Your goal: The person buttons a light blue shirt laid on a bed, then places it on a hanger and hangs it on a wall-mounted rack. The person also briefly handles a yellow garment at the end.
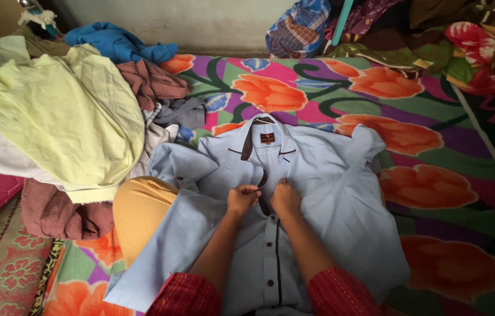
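Bed's covered in a loud floral bedsheet (434,117), and I've got a light blue shirt (329,193) spread front-up on it. My left hand (242,198) and right hand (286,196) are side by side, both pinched shut on the shirt's dark button placket (264,202) just below the collar. Off to my left there's a heap of clothes (66,111), pale yellow one on top.

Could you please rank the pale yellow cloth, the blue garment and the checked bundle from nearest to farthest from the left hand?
From the left hand:
1. Pale yellow cloth, on the pile to the left.
2. Blue garment, far left, behind the pile.
3. Checked bundle, at the far edge.
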